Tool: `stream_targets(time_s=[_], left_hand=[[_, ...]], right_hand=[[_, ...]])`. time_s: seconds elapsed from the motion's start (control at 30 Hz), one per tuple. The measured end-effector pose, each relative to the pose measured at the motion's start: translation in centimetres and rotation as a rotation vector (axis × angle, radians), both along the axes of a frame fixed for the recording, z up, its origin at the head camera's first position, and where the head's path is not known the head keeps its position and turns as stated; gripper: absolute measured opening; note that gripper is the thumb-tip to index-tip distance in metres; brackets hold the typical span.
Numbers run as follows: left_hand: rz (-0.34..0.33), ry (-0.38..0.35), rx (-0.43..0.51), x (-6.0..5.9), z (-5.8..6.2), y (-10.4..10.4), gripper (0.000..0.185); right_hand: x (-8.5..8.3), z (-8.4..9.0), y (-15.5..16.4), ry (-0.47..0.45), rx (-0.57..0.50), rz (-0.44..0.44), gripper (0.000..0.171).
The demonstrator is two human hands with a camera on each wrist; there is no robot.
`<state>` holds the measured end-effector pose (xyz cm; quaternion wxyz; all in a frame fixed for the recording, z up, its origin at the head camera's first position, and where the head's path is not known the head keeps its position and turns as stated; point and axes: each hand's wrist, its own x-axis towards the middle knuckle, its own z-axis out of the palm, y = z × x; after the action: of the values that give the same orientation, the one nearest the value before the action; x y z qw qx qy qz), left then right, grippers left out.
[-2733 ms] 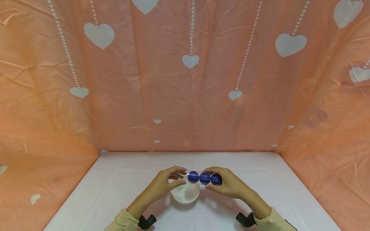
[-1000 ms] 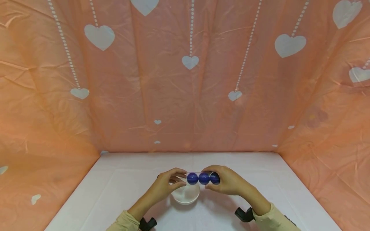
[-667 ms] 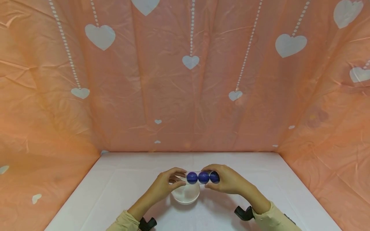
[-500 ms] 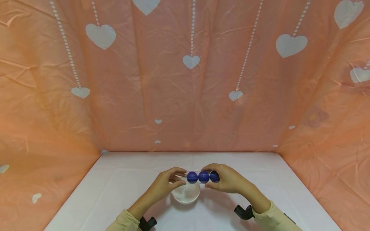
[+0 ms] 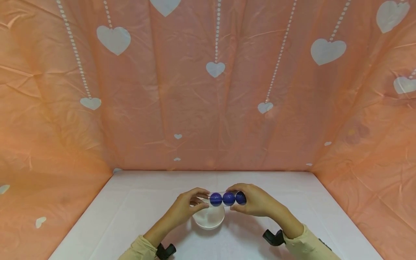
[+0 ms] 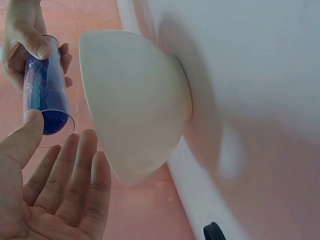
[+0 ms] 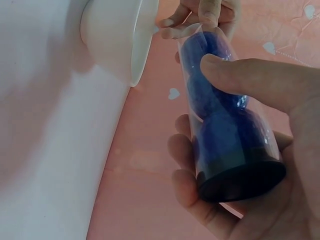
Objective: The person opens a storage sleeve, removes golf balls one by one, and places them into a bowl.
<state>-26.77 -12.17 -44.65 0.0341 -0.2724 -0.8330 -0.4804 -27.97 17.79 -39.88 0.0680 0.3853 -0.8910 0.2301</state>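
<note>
A: What do the hands have?

B: The right hand grips a clear tube lying level, fingers and thumb curled round its dark capped end. Three blue balls sit in a row inside. The left hand is at the tube's open end; in the left wrist view its fingers are straight and apart, the thumb just at the rim, curled round nothing.

A: Where is all this?

B: Held above a white bowl, which stands on the white tabletop near its front edge, about midway between the side edges.

A: Anything different from a moment ago?

B: Little. Over the last seconds the tube has drifted slightly left and up, with the right hand; the balls keep their order and none has left. The left hand stays at the mouth.

A: So what do you make of it?

B: I judge the balls are not yet out; the bowl looks empty from above.
</note>
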Motion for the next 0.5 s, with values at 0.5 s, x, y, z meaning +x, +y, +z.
stream_targets(time_s=[0.5], left_hand=[[0.003,-0.025,0.017,0.02,-0.16,-0.15,0.037]], right_hand=[[-0.07,0.17,-0.17,-0.023,-0.003,0.007,0.045]])
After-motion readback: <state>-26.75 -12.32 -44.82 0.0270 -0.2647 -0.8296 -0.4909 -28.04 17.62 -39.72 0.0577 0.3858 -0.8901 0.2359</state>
